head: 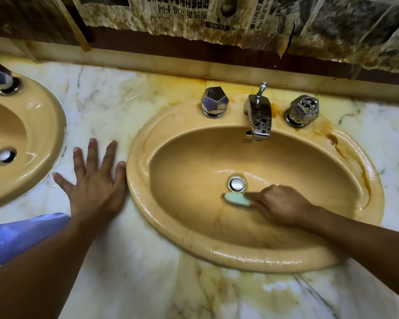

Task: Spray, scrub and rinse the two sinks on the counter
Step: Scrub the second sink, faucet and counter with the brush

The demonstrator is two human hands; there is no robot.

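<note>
A: What is hard to make out?
B: The left sink (32, 134) is cut off at 9 o'clock, and your right hand (283, 203) is motion-blurred.
A: And the scrubber?
B: That hand holds the green scrub pad (236, 199) in the right sink (182, 166), at 6 o'clock of the drain (236, 183). Its long axis runs 9-to-3, free end toward 9. Your left hand (95, 187) lies spread flat on the marble counter (124, 284).

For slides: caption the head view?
Right hand scrubs tan oval ceramic sink with pale green pad; left hand flat on marble counter.
</note>
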